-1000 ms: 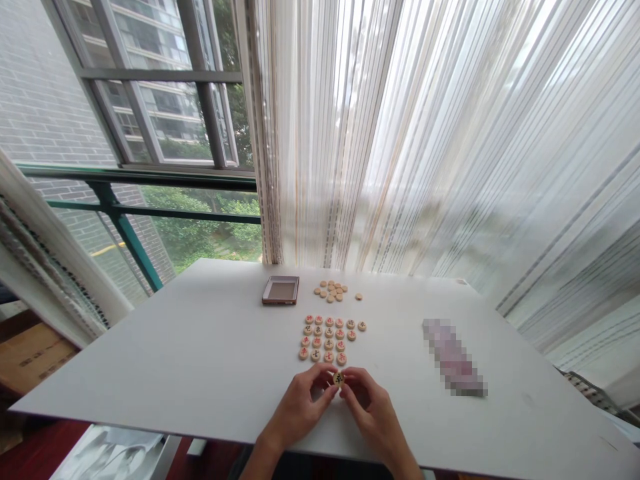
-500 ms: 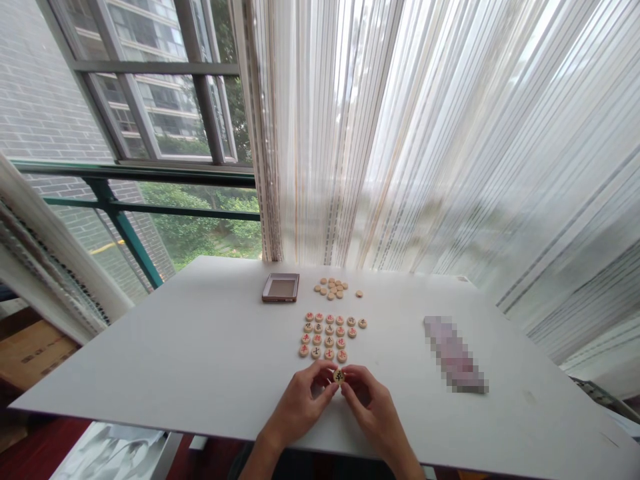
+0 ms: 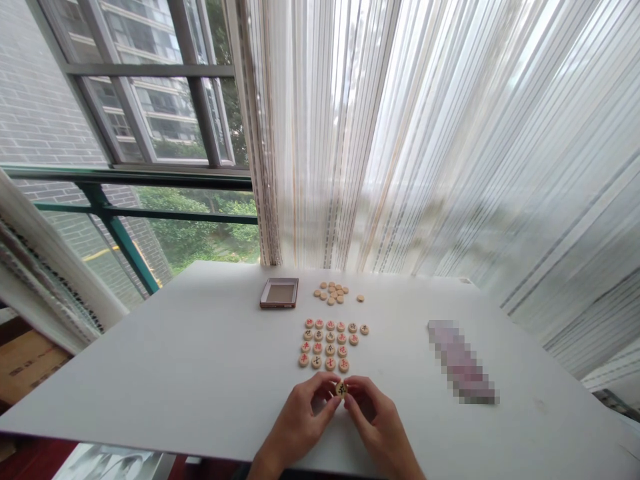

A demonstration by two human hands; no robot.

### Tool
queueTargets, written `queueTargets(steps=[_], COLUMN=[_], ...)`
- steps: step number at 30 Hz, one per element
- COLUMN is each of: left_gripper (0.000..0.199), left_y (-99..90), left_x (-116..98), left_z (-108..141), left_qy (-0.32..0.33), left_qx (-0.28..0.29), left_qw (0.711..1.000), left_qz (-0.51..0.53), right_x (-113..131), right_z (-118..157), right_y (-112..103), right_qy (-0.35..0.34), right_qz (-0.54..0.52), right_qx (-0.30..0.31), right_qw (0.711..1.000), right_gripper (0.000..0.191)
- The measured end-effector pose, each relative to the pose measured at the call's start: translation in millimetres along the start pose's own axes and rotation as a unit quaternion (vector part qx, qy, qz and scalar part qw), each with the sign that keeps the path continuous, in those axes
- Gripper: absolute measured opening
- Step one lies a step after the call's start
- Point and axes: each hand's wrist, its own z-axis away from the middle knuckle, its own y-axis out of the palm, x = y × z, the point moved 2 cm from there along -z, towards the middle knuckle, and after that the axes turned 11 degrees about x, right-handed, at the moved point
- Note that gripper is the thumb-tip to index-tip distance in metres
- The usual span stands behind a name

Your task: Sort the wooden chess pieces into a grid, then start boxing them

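Observation:
Between the fingertips of both hands I hold one round wooden Chinese chess piece (image 3: 341, 389), its face with a black character turned toward me. My left hand (image 3: 306, 415) pinches its left edge. My right hand (image 3: 376, 413) grips the opposite edge with thumb and fingers. Just beyond the hands, several more chess pieces (image 3: 330, 349) lie face up in rows, with red or black characters. The nearest row is close to my fingertips but apart from them. The row farthest away reaches a little more to the right than the others.
Farther back lies a loose cluster of pale pieces (image 3: 333, 291), with a single piece (image 3: 361, 299) to its right. A shallow open box (image 3: 279, 302) sits left of them. At right on the white table (image 3: 175, 360) is a blurred pinkish object (image 3: 461, 363). Curtains hang behind.
The view has tilted slightly, so the table and pieces appear a little lower. Both hands still hold the same chess piece, which looks slightly turned.

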Motion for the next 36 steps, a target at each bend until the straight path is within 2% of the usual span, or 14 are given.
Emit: queueTargets(steps=[10, 16, 36], left_gripper=[0.022, 0.022, 0.022], left_y=[2.0, 1.7, 1.8], left_x=[0.5, -1.2, -0.7], left_z=[-0.5, -0.1, -2.1], left_qy=[0.003, -0.006, 0.003], left_qx=[0.002, 0.005, 0.011], left_qw=[1.000, 1.000, 1.000], left_qz=[-0.001, -0.007, 0.001], right_x=[-0.7, -1.2, -5.0], right_z=[-2.7, -2.6, -3.3], right_y=[4.0, 3.3, 2.5], right_qy=[-0.012, -0.004, 0.008], right_qz=[-0.017, -0.012, -0.010], right_qx=[-0.034, -0.008, 0.000], right_qw=[0.999, 1.000, 1.000], right_gripper=[0.031, 0.030, 0.029])
